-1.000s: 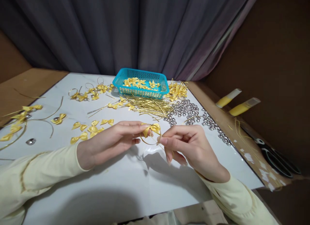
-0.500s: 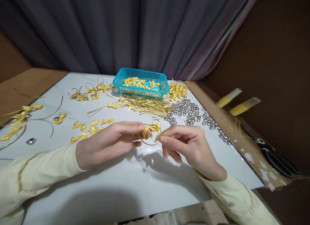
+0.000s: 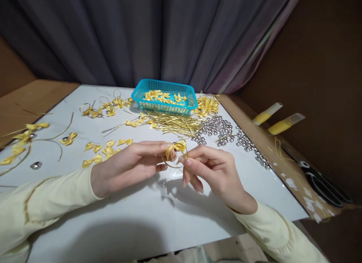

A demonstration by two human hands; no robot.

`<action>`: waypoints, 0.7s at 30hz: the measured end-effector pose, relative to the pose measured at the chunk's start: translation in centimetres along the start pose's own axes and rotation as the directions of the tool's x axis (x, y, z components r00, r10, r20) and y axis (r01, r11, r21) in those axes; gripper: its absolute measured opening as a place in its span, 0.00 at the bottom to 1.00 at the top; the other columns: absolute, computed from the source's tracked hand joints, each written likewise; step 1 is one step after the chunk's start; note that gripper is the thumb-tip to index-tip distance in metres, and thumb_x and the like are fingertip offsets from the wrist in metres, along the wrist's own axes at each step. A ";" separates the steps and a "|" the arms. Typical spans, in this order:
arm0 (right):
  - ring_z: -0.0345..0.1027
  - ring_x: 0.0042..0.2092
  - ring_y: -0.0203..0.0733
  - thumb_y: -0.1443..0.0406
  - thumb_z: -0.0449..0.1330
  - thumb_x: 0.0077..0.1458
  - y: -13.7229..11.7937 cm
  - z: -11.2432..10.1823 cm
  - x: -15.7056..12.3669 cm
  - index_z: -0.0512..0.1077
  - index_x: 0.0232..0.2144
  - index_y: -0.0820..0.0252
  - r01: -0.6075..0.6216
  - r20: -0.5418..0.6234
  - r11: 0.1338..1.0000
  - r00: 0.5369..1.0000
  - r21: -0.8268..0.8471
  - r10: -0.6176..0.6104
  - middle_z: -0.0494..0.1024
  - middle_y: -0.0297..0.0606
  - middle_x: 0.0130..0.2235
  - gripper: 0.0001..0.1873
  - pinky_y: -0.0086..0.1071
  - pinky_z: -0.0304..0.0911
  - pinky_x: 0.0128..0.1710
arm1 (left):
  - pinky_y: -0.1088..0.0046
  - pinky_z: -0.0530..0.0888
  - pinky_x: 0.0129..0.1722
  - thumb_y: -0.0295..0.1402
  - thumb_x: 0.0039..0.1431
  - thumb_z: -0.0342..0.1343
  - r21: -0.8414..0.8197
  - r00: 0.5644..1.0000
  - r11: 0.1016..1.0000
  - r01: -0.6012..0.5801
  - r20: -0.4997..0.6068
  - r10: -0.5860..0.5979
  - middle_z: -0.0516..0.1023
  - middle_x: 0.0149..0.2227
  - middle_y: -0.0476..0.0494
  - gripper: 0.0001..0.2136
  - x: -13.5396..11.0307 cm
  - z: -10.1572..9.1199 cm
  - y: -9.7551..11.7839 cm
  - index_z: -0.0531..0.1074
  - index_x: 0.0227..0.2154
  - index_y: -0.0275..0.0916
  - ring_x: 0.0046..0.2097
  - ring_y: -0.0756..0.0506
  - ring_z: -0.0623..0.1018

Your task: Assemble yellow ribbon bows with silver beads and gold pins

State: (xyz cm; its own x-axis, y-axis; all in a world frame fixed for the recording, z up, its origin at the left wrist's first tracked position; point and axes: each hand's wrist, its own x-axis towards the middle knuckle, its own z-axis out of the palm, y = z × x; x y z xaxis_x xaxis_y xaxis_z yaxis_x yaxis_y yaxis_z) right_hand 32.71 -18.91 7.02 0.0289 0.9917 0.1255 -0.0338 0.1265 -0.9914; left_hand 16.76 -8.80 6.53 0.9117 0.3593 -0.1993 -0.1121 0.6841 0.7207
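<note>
My left hand (image 3: pixel 132 165) pinches a small yellow ribbon bow (image 3: pixel 175 148) that sits on a thin gold wire ring (image 3: pixel 169 164), held just above the white table (image 3: pixel 118 214). My right hand (image 3: pixel 210 168) meets it from the right, thumb and forefinger pinched on the ring's right side. Both hands are closed, fingertips almost touching. Pale yellow sleeves cover both arms.
A blue basket (image 3: pixel 165 104) of yellow bows stands at the back. In front of it lie gold wire pins (image 3: pixel 175 123) and silver beads (image 3: pixel 223 129). Loose bows (image 3: pixel 107 148) and finished rings (image 3: pixel 90 110) lie left. Black scissors (image 3: pixel 325 182) and two yellow tubes (image 3: pixel 278 119) rest at right.
My right hand has slid a little left and up toward the bow, closing the gap to my left fingertips. The left hand and bow have barely shifted.
</note>
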 end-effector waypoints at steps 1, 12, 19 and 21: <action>0.58 0.15 0.27 0.63 0.61 0.54 0.1 0.1 0.0 0.69 0.25 0.63 0.011 0.001 1.000 1.000 0.004 -0.011 0.73 0.32 0.19 0.10 0.23 0.52 0.14 | 0.76 0.69 0.37 0.27 0.59 0.52 -0.016 1.000 1.000 -0.006 0.005 0.006 0.73 0.31 0.45 0.10 0.0 0.0 0.0 0.76 0.26 0.35 0.35 0.49 0.69; 0.57 0.14 0.26 0.65 0.59 0.56 0.0 -0.3 0.0 0.70 0.26 0.63 0.002 -0.010 1.000 1.000 0.016 -0.002 0.73 0.31 0.18 0.07 0.21 0.50 0.12 | 0.77 0.67 0.38 0.25 0.61 0.50 0.066 0.998 0.997 -0.040 -0.039 0.043 0.73 0.28 0.46 0.11 0.1 0.5 0.5 0.75 0.25 0.35 0.34 0.50 0.71; 0.55 0.13 0.25 0.67 0.59 0.54 0.0 -0.7 -0.1 0.70 0.24 0.64 -0.006 0.009 1.000 1.000 -0.003 0.006 0.73 0.33 0.17 0.08 0.20 0.49 0.11 | 0.78 0.69 0.38 0.26 0.63 0.47 0.064 0.999 0.997 -0.045 0.012 0.045 0.75 0.29 0.45 0.14 0.2 0.2 0.2 0.76 0.26 0.34 0.34 0.50 0.72; 0.55 0.13 0.25 0.67 0.59 0.54 -0.1 -0.6 0.0 0.71 0.24 0.64 -0.002 0.010 1.000 1.000 -0.003 0.002 0.73 0.33 0.17 0.08 0.20 0.49 0.11 | 0.78 0.69 0.38 0.25 0.63 0.46 0.053 0.999 0.998 -0.046 0.023 0.045 0.75 0.30 0.44 0.15 0.1 0.2 0.1 0.76 0.26 0.34 0.34 0.50 0.72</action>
State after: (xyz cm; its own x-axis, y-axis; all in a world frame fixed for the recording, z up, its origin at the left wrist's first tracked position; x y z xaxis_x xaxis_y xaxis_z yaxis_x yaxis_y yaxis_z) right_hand 33.35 -18.98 7.05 0.0188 0.9921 0.1241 -0.0305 0.1246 -0.9917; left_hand 16.94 -8.77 6.74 0.9147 0.3749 -0.1512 -0.1328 0.6320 0.7635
